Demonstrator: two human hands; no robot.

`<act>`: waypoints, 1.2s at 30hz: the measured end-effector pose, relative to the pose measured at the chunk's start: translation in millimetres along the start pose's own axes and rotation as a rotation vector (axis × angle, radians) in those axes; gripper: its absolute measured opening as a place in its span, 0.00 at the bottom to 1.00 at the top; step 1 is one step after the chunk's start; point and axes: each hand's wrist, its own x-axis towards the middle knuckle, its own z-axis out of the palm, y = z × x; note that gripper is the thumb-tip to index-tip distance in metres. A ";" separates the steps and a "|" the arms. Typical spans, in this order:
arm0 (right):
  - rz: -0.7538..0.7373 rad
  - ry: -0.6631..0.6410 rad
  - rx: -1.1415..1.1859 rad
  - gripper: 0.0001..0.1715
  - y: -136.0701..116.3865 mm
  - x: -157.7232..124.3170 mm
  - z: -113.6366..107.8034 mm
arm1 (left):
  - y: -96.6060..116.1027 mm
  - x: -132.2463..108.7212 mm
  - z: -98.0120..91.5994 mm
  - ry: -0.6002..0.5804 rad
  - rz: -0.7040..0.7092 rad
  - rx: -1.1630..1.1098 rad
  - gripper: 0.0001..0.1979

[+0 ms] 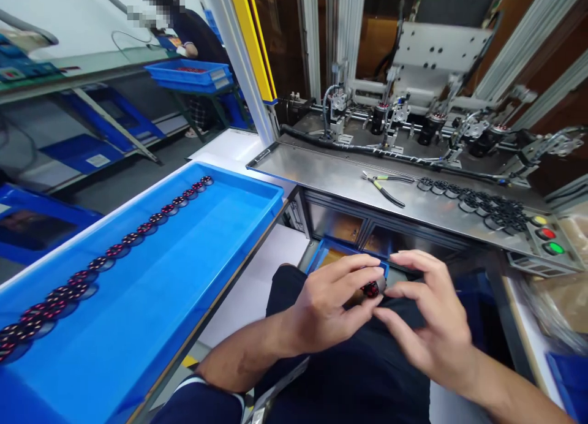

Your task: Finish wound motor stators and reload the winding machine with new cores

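Note:
Above my lap, my left hand (337, 298) grips a small round black-and-red part (370, 289) between its thumb and fingertips. The part's face, with red spots on black, is turned partly toward me, and the fingers hide some of its edge. Close on its right, my right hand (427, 317) has its fingers curved and spread apart. Its thumb tip comes near the left thumb; whether it touches the part I cannot tell. Similar round parts (117, 250) lie in a diagonal row along the far side of the blue tray (184, 289) at my left.
On the metal ledge ahead lie pliers (388, 188) and several black rings (487, 206). Yellow, red and green buttons (554, 247) sit at its right end. Behind stands a machine with fixtures (429, 127). A person (202, 38) works at the far left near a blue crate (188, 75).

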 end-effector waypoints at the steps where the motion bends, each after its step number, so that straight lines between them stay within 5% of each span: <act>1: 0.002 0.004 0.015 0.10 -0.4 1.2 7.8 | 0.2 -0.2 -0.8 0.003 0.000 0.019 0.19; 6: -0.231 -0.026 -0.076 0.12 11.3 10.5 15.5 | -3.6 -2.6 -14.6 -0.009 -0.030 -0.053 0.18; 11: -0.506 -0.278 -0.173 0.09 28.1 32.3 -8.1 | -14.3 -15.2 -34.4 -0.100 -0.287 -0.455 0.19; 15: -0.385 -0.293 -0.125 0.03 81.7 70.2 -8.6 | -22.0 -28.7 -40.5 -0.003 -0.509 -0.683 0.20; 18: -0.187 -0.235 -0.257 0.20 149.0 98.8 12.6 | -24.6 -31.3 -39.0 0.099 -0.667 -0.748 0.19; 20: -0.020 -0.307 -0.381 0.30 189.9 109.6 31.3 | -25.9 -30.2 -37.9 0.137 -0.769 -0.780 0.20; 23: 0.058 -0.375 -0.440 0.39 226.9 112.8 54.3 | -28.6 -29.4 -38.5 0.196 -0.816 -0.833 0.20; 36: 0.115 -0.352 -0.257 0.30 246.3 106.5 47.3 | -34.2 -30.1 -38.0 0.368 -0.838 -0.811 0.12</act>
